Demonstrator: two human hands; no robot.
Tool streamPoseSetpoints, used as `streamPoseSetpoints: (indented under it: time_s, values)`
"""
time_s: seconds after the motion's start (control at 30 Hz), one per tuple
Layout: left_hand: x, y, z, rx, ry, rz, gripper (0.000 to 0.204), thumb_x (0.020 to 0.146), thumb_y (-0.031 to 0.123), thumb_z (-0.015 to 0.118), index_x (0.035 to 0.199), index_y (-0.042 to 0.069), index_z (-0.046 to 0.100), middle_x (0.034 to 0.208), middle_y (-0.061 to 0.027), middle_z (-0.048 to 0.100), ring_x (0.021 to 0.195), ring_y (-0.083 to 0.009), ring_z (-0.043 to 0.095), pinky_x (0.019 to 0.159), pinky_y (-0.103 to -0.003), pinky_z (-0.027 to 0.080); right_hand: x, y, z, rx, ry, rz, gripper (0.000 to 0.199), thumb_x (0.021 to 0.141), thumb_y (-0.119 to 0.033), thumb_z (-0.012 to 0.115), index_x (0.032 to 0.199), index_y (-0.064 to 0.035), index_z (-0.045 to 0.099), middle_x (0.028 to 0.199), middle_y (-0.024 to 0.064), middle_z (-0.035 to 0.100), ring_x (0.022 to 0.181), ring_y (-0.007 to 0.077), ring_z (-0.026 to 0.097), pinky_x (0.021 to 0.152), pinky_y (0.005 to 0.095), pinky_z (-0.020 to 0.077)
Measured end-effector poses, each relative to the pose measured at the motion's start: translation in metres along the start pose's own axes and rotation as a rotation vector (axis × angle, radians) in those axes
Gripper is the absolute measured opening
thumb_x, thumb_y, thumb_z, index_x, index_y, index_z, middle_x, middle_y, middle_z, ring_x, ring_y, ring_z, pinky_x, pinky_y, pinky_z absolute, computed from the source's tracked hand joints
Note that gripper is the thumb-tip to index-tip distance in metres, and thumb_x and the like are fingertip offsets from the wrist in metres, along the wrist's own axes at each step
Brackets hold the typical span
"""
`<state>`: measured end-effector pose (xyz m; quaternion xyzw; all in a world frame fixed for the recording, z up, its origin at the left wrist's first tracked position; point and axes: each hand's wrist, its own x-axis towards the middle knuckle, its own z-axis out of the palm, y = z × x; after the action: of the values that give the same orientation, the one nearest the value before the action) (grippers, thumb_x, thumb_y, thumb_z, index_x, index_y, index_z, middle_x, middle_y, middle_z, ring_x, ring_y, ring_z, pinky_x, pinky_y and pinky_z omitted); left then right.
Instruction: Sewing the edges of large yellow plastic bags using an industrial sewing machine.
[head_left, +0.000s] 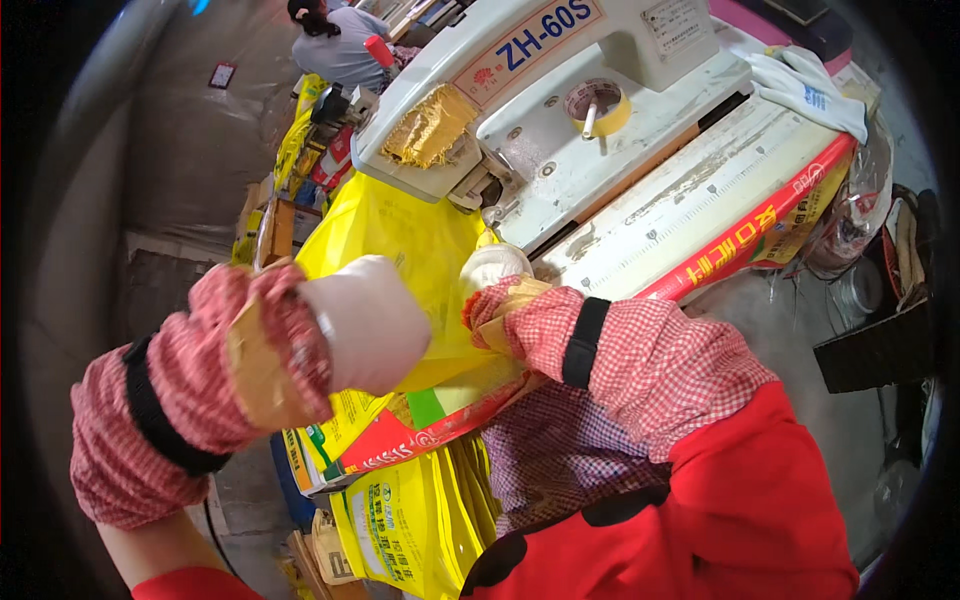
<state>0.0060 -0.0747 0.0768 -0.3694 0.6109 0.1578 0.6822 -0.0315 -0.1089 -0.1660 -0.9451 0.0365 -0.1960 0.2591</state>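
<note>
A bright yellow plastic bag [388,232] spreads across the work surface below the head of a large pale grey sewing machine [590,120]. My right hand [497,266], in a white glove, is closed at the bag's right edge, close under the machine's needle area. A small yellow tip of the bag shows by its fingers. Over the left part of the bag is my left hand [372,322], also white-gloved and blurred; its fingers are hidden. Both forearms wear red checked sleeve covers with black bands.
A tape roll [598,108] hangs on a peg on the machine. White gloves [810,92] lie at the right end of the machine bed. Folded yellow bags [415,520] hang below the table's front edge. Another person [340,45] sits at the far left.
</note>
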Motion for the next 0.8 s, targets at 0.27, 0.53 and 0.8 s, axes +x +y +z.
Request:
streamPoseSetpoints:
  time_s: [0.27,0.53,0.8]
  values:
    - [0.017,0.048,0.009,-0.076,0.310,0.307,0.017,0.067,0.026,0.063,0.068,0.008,0.065,0.062,-0.0100,0.061,0.061,-0.0292,0.061,0.056,-0.038,0.049,-0.093,0.089,0.110,0.304,-0.006,-0.390,0.017,0.081,-0.022,0.054,0.084,-0.0094,0.065,0.076,0.0054,0.062,0.077,0.0217,0.060,0.071,0.0368,0.0476]
    - [-0.013,-0.011,-0.031,0.125,0.143,-0.100,0.027,0.067,0.036,0.064,0.069,0.009,0.068,0.062,-0.0095,0.061,0.060,-0.0293,0.061,0.058,-0.037,0.048,0.015,-0.004,-0.003,0.210,0.000,-0.118,0.035,0.088,-0.032,0.046,0.089,-0.0008,0.063,0.095,0.0151,0.062,0.093,0.0277,0.059,0.081,0.0412,0.0470]
    - [0.029,0.055,-0.010,-0.124,0.287,0.285,0.026,0.070,0.035,0.062,0.066,0.009,0.065,0.062,-0.0094,0.059,0.064,-0.0308,0.056,0.062,-0.039,0.043,-0.057,0.017,0.023,0.310,0.365,-0.096,0.033,0.085,-0.030,0.049,0.088,-0.0002,0.062,0.093,0.0162,0.062,0.091,0.0289,0.060,0.079,0.0424,0.0470]
